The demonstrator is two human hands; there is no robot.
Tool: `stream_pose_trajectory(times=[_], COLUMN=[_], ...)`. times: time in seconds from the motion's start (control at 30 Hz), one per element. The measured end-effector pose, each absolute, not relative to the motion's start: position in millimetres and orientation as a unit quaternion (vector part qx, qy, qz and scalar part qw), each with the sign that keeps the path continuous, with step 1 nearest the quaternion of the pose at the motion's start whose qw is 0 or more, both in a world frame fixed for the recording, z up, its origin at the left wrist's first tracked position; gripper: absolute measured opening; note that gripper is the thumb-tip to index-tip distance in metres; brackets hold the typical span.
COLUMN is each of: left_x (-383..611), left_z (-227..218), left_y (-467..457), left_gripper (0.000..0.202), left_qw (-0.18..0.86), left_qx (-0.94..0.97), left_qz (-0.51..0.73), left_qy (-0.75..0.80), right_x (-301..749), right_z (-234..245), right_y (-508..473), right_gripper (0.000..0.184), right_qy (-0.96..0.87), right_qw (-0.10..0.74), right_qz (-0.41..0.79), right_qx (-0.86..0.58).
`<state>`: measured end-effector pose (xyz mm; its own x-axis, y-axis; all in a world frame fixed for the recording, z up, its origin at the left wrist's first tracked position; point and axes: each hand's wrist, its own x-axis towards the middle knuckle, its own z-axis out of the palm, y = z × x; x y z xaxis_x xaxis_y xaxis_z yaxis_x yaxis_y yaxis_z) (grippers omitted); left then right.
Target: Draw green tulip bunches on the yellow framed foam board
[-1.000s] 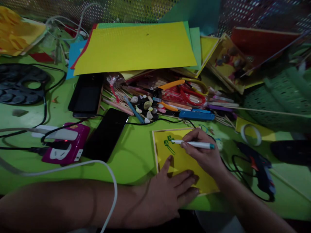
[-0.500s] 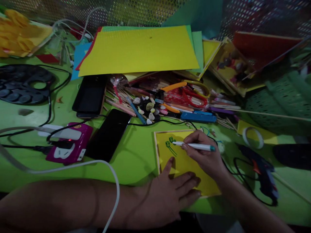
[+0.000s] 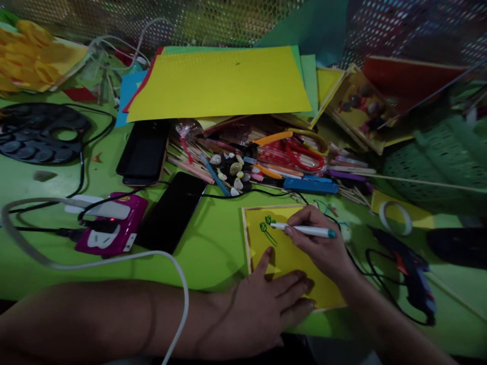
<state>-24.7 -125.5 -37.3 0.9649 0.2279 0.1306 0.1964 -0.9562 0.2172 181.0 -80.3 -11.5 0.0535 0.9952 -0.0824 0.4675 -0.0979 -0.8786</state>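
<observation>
A yellow sheet edged with thin pale strips lies at the front of the green table. Across its lower part rests my left hand, flat with fingers spread. My right hand pinches a white marker with a teal end. The marker's tip is at a small green flower drawing, near the sheet's upper left; whether it touches the paper is hard to tell. Two stem lines run down from the flowers toward my left index finger.
Pebbles, sticks and scissors lie behind the sheet, below stacked coloured paper. To the left are a phone, a purple power strip and a white cable. A glue gun and tape roll lie right.
The view has shifted slightly, so the background sits a little lower and to the right. Both hands and the marker stay in nearly the same place on the sheet.
</observation>
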Motion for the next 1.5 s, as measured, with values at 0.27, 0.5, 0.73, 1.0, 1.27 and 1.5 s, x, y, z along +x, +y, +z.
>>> stream_pose_trajectory(times=[0.27, 0.5, 0.73, 1.0, 1.27, 1.5], left_x=[-24.2, -24.4, -25.4, -24.3, -23.7, -23.6], left_z=[-36.4, -32.0, -33.7, -39.5, -40.7, -39.5], left_y=[-126.2, -123.2, -123.4, -126.9, -127.5, -126.9], left_gripper=[0.068, 0.069, 0.071, 0.074, 0.07, 0.069], left_qw=[0.105, 0.105, 0.1, 0.095, 0.101, 0.106], left_qx=[0.987, 0.987, 0.987, 0.987, 0.987, 0.986], left_qz=[0.068, 0.06, 0.068, 0.076, 0.074, 0.078], left_qy=[0.105, 0.105, 0.104, 0.105, 0.103, 0.102], right_x=[180.1, 177.9, 180.5, 180.1, 180.7, 182.0], right_z=[-10.5, -8.9, -12.3, -12.2, -11.7, -12.3], right_y=[-79.6, -78.1, -79.6, -78.9, -79.0, -79.4], right_gripper=[0.016, 0.015, 0.015, 0.017, 0.014, 0.013], right_qy=[-0.576, -0.572, -0.565, -0.563, -0.571, -0.578], right_qw=[0.351, 0.356, 0.35, 0.354, 0.344, 0.339], right_qz=[0.38, 0.384, 0.387, 0.396, 0.395, 0.389], right_qx=[-0.633, -0.631, -0.64, -0.633, -0.633, -0.632])
